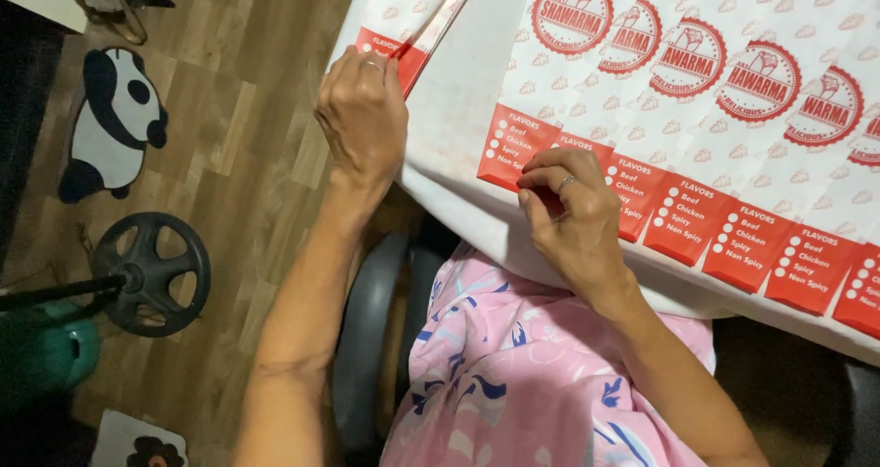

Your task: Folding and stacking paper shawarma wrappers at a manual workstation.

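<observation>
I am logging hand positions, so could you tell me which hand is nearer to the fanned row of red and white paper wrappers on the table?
The right hand: its fingers rest on the row of wrappers at its near edge. The left hand is off to the side, gripping a separate folded wrapper.

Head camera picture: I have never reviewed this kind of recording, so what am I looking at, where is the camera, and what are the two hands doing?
There is no machine here. The one picture comes from a camera worn on a person's head, looking down past their own arms and lap.

In front of them is a table under a white cloth. On it lies a fanned row of overlapping paper wrappers, white with round red stamps and red strips along the near edge.

The left hand pinches the red corner of a separate wrapper at the table's left end. The right hand presses its fingertips on the near red edge of the fanned row.

Below the table are a wooden floor, a panda-shaped mat and a round black stand base.
</observation>
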